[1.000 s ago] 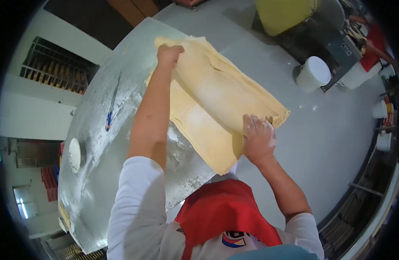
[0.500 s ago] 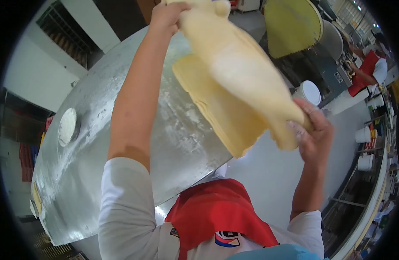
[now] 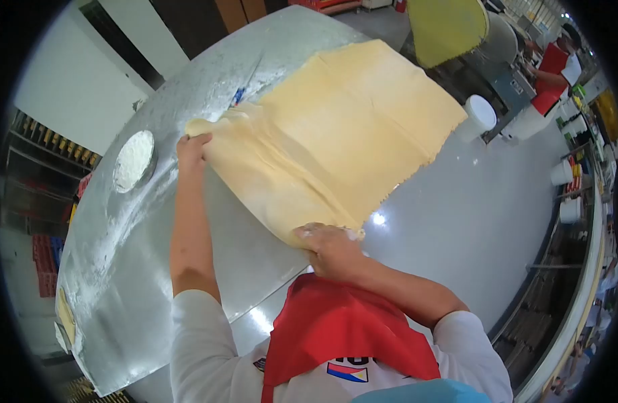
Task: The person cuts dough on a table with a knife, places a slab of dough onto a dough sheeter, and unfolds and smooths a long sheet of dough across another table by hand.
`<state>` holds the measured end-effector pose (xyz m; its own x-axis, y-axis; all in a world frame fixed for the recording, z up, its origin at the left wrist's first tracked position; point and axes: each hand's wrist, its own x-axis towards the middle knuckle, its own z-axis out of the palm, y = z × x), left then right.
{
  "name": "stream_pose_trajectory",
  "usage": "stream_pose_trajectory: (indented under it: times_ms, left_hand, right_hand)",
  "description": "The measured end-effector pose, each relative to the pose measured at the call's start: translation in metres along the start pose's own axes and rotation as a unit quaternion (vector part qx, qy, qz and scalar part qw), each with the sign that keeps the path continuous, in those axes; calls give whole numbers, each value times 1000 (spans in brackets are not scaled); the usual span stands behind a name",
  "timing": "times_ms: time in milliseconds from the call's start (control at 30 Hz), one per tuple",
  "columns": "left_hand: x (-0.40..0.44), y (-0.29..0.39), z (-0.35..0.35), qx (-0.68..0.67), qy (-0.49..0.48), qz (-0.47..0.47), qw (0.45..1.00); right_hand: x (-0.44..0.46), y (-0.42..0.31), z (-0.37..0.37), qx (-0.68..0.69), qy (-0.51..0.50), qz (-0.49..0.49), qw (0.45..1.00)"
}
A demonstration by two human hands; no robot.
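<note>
A broad, pale yellow sheet of dough [image 3: 369,107] lies spread over the metal table [image 3: 158,248], its ragged right side at the table's edge. The part of the sheet nearest me is lifted and rumpled into folds. My left hand [image 3: 193,149] is closed on its near left corner. At the near right corner, close to my red apron, my right hand [image 3: 330,245] grips the dough with fingers wrapped round it; some flour shows on the fingers.
A bowl of white flour [image 3: 134,161] stands on the left of the table. Beyond the dough lies a thin tool with a blue part [image 3: 238,96]. A white bucket [image 3: 480,113] is on the floor at right. A person in a red apron [image 3: 549,77] works by a machine [image 3: 500,77].
Both hands have come down and toward me, the right one also leftward. The dough, raised and folded before, now lies unfolded across the table with its near edge held.
</note>
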<state>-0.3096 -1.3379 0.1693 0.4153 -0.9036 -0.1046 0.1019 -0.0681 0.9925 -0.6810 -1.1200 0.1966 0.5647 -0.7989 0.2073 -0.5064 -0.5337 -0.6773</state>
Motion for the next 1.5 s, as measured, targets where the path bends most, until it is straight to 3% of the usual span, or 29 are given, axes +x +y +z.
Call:
stream_pose_trajectory:
  times_ms: [100,133,200,233,267,333,400,500,600,633,700,733,767,800,867,900,967,1033,1100,1133,1167,1200,1233,1300,1367,1433,1500]
  left_hand:
    - [13,-31,-56,-35,86,23,995]
    - [33,-36,-80,385,0,18,923]
    - [11,-52,-114,679,1,65,732]
    - [-6,-49,-107,615,106,145,768]
    - [-7,-53,-104,609,71,216,760]
    - [-30,-46,-63,529,-66,313,786]
    - [-27,-65,-44,605,-224,377,664]
    - [-41,-69,-30,624,-178,411,640]
    - [-21,-55,-37,642,-211,426,602]
    - [-18,-43,-35,633,-226,434,600]
    - [-15,-15,-32,691,-304,414,509]
    - [-10,-13,-38,681,-318,423,506]
    - [-6,-11,-48,653,-332,400,551]
    - [-2,-10,-60,623,-343,373,596]
    - [-5,3,-96,598,-352,394,602]
    - [-10,8,-118,582,-349,415,606]
    - [-26,7,-167,559,-362,397,632]
    - [-29,-22,-214,621,-320,352,623]
    - [-62,-16,-229,715,-295,272,573]
    - [-64,-16,-226,713,-287,275,577]
    - [-64,-17,-221,670,-244,248,656]
    - [-64,-21,-213,619,-200,220,727]
    - [-60,-28,-199,615,-196,223,730]
    - [-46,-49,-162,544,-98,173,815]
    - [-23,-87,-126,515,-92,142,840]
    - [-21,-87,-84,483,-90,108,864]
    - [-28,-79,-53,433,90,61,895]
  right_hand:
    - [-14,-13,49,24,13,-14,1000]
    - [-17,-22,44,32,0,-12,999]
    - [-22,-39,24,-28,-241,53,969]
    - [-34,-21,36,20,-164,26,986]
    - [-42,-4,50,69,-77,4,995]
    - [-44,-4,61,-106,75,80,988]
    - [-41,-4,75,-163,79,114,977]
    - [-41,-9,84,-240,79,167,953]
    - [-33,-18,83,-257,84,249,930]
    - [-26,-14,78,-255,43,270,928]
    - [-23,-30,85,-250,8,310,917]
    - [-23,-44,93,-251,66,259,930]
    - [-22,-56,103,-255,121,201,938]
    - [-21,-73,120,-260,121,213,934]
    - [-22,-124,162,-196,69,162,965]
    - [-26,-146,187,-184,97,95,974]
    - [-26,-188,225,-265,-30,104,958]
    - [-31,-177,250,-146,-92,177,969]
    - [-42,-171,233,-45,-15,201,978]
    - [-51,-153,224,-124,53,165,977]
    - [-54,-136,216,-201,119,127,964]
    - [-44,-141,199,-302,123,207,922]
    - [-36,-148,182,-397,128,285,863]
    - [-43,-109,181,-383,134,317,858]
    - [-45,-81,180,-367,153,353,847]
    - [-46,-70,180,-379,123,311,863]
    - [-51,-66,177,-368,135,317,864]
